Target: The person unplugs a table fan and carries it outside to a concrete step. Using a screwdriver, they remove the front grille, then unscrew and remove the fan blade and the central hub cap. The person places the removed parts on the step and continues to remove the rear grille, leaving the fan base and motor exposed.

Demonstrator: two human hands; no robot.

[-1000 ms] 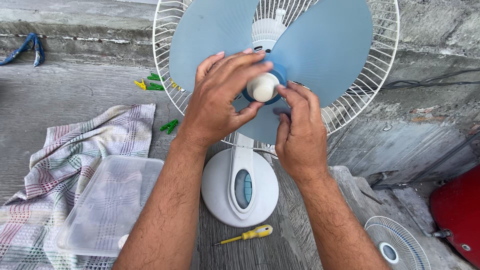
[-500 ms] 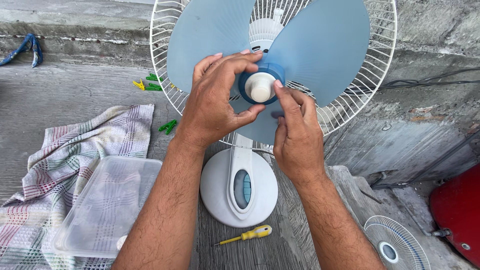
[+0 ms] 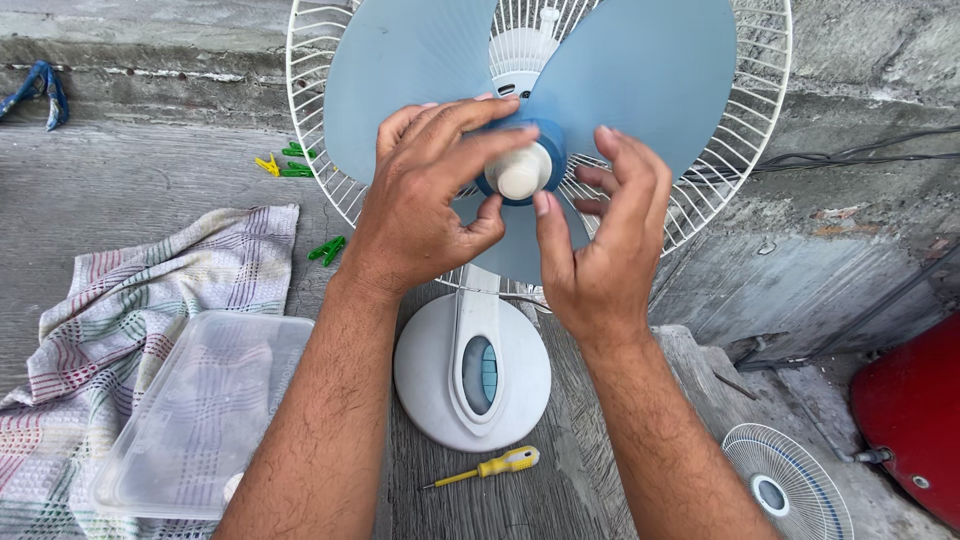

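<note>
Fan blade (image 3: 640, 80): pale blue plastic, sitting upright in the white wire rear guard (image 3: 730, 170); probably light, thin and flexible, likely cracking if bent at the tips.
Blade cap (image 3: 523, 172): cream knob at the hub, small and smooth, possibly slippery; best taken at its rim.
Left hand (image 3: 430, 205): grip curling over the hub, fingertips pinching the blade cap.
Right hand (image 3: 600, 240): grip loose, thumb touching the hub's lower edge, fingers resting on the blade.
Fan base (image 3: 472, 372): white, round, standing on the concrete floor (image 3: 130, 170), yellow screwdriver (image 3: 485, 467) just beside.
Hidden: cap threads and motor shaft; guard top cut off.
</note>
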